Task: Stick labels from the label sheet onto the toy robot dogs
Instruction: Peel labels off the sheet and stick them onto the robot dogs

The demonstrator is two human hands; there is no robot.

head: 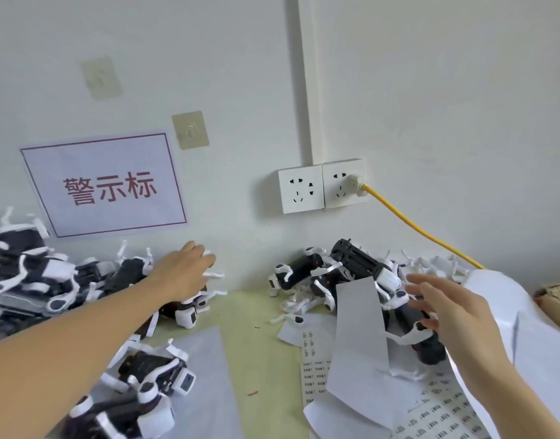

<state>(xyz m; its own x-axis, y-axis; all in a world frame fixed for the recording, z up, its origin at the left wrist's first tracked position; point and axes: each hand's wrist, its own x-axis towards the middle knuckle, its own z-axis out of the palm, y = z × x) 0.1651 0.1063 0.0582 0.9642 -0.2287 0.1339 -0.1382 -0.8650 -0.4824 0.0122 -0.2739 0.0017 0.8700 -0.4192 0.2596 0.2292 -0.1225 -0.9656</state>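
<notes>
Your toy robot dogs [345, 274], black bodies with white legs, lie tumbled in two heaps against the wall; left heap [50, 280] larger, right heap tangled, legs up; your label sheets [316, 372] lie flat beside the right heap, small printed labels in rows, one blank sheet [358, 337] curling over them.

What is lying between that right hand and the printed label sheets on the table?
A curled blank grey paper sheet lies over the white label sheets, left of the open right hand. A black-and-white toy robot dog lies just under the hand.
</notes>
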